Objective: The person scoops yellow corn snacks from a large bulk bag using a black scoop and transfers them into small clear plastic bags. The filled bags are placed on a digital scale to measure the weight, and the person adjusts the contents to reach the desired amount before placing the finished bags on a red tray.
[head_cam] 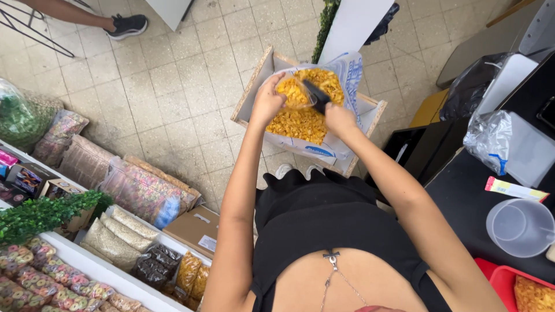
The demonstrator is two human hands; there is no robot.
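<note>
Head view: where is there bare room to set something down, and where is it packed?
Free: the black counter between the clear measuring cup and the person's right arm, and the tiled floor left of the wooden crate. Crowded: the crate, where both hands work, and the shelf of bagged snacks at left.

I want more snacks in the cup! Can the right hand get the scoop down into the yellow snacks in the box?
Probably yes: the right hand holds the black scoop right above the yellow snacks, and the box is open on top.

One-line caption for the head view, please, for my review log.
Left hand holds a clear container while right hand scoops yellow snacks with a black scoop from a bagged box.
</note>
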